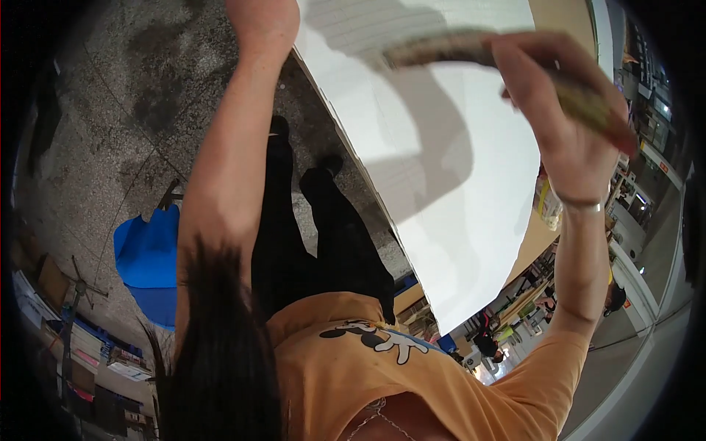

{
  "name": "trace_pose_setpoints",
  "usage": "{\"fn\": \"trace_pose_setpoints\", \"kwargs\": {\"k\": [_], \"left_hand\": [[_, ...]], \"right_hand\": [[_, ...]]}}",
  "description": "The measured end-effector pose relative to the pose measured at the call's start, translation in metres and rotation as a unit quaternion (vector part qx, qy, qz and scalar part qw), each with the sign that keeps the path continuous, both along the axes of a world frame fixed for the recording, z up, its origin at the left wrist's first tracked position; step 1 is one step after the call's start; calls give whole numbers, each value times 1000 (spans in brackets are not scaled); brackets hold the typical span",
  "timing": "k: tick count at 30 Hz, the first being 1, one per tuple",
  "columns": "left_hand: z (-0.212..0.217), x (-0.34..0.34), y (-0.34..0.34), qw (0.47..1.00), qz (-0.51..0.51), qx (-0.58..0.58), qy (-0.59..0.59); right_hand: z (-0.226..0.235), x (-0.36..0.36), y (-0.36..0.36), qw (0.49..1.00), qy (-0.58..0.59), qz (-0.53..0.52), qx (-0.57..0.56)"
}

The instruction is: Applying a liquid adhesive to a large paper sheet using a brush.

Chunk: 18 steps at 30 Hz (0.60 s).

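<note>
Your right hand [566,117] closes its grip around a long, flat, mottled brown-green strip [471,50], which runs from 1 o'clock toward 12 o'clock above the white counter [471,191]. Your left hand [261,18], at 11 o'clock, is cut off by the frame's top edge, so you cannot tell its grip. The counter fills the upper right; below it, speckled floor [110,110] and a blue sheet [147,257] lie at 9 o'clock.

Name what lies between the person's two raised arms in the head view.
A large white sheet on the speckled floor, and the person's dark-trousered legs, lie between the left arm and right hand.
</note>
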State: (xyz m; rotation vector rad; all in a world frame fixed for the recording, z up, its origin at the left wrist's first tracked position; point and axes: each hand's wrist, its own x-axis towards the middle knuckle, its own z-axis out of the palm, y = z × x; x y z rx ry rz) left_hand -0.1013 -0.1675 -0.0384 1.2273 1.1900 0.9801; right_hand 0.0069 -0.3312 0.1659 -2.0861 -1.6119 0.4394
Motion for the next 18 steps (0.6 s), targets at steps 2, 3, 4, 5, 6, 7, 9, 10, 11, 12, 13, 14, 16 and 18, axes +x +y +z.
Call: {"fn": "trace_pose_setpoints", "kwargs": {"k": [2, 3, 4, 5, 6, 7, 9, 10, 11, 12, 13, 14, 16, 18], "left_hand": [[-2, 1, 1, 1000, -4, 15, 27], [-3, -1, 1, 1000, 0, 19, -6], [-5, -3, 1, 999, 4, 23, -40], [-4, -4, 1, 999, 5, 24, -39], [-3, -5, 1, 1000, 5, 17, -21], [-1, -6, 0, 1000, 6, 11, -3], [-3, -5, 2, 1000, 4, 10, -1], [-5, -4, 2, 1000, 1, 7, 2], [-4, 1, 1, 1000, -4, 6, -4], [-3, 1, 2, 1000, 2, 5, 7], [-3, 0, 2, 1000, 8, 4, 18], [-1, 0, 2, 1000, 7, 3, 17], [-1, -5, 2, 999, 11, -2, 30], [3, -5, 0, 999, 14, -15, 42]], "right_hand": [[-13, 8, -3, 999, 1, 52, 12], [-14, 2, -12, 997, 49, 16, -57], [-14, -5, -25, 987, 97, -19, -127], [-15, -6, -37, 986, 92, -12, -136], [-11, -6, -44, 985, 93, 12, -144], [-11, -5, -46, 989, 95, 19, -111], [-2, -8, -37, 995, 77, -12, -66], [4, -13, -26, 996, 57, -48, -54], [-3, -7, -17, 999, 39, 13, 26], [-2, -6, -7, 978, -186, 95, -27], [-11, -4, -10, 992, -101, 75, -11], [-20, -5, -19, 998, -16, 54, 6], [-25, -11, -44, 994, 70, -9, -88], [-17, -13, -56, 992, 47, 33, -113]]}}
